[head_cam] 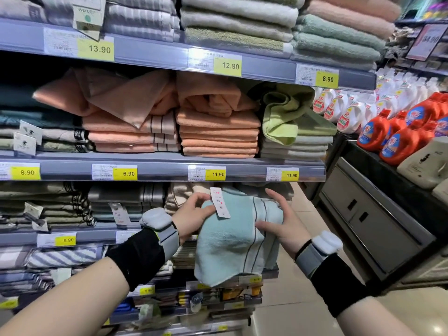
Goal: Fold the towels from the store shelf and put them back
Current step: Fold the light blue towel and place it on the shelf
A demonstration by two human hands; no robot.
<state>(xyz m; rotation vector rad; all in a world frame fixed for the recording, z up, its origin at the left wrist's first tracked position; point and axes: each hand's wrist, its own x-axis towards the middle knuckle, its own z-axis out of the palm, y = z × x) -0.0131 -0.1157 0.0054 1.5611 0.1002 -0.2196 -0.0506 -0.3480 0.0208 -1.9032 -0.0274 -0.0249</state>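
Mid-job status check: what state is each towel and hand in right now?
Light blue towel: partly folded, held up, lower edge hanging.
Left hand: holds the towel's left edge beside its tag.
Right hand: grips the towel's striped end.
Peach towels: top ones rumpled, lower ones folded.
Green towel: crumpled, draped over its stack.

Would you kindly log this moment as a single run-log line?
phase: folding | left hand: grips light blue towel beside its tag | right hand: grips its striped end | state: lower part hanging
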